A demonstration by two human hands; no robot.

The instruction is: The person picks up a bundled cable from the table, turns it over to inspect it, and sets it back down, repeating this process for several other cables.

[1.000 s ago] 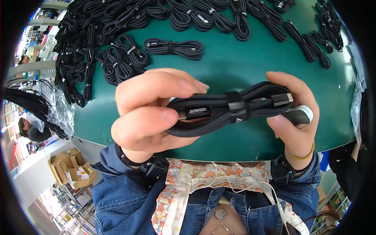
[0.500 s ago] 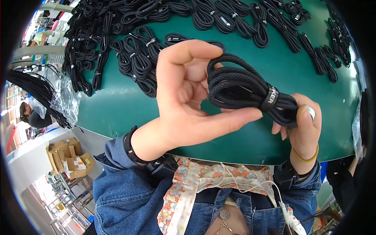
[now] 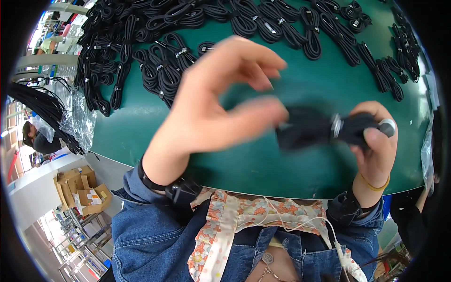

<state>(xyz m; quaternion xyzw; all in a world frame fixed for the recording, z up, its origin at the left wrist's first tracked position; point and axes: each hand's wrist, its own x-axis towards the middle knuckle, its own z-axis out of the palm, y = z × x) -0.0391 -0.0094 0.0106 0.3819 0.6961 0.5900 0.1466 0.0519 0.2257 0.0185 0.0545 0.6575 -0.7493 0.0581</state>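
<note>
A coiled black braided cable (image 3: 307, 127), bound round its middle by a strap, hangs blurred above the green table. Its right end is pinched between the thumb and fingers of my right hand (image 3: 378, 141). My left hand (image 3: 211, 98) is beside the coil's left end, with thumb and fingers spread apart and nothing between them. Motion smears the left fingers, and I cannot tell whether the thumb tip touches the coil.
Many bundled black cables (image 3: 169, 70) cover the far and left parts of the green table (image 3: 263, 174). Loose black cables and clear plastic bags (image 3: 80, 122) are at the left edge. Cardboard boxes (image 3: 84, 190) stand lower left. Another person (image 3: 40, 138) is at far left.
My left hand has let go of the coil, its fingers moving away from the loops. My right hand has shifted slightly right with the cable, and the coil has turned more level.
</note>
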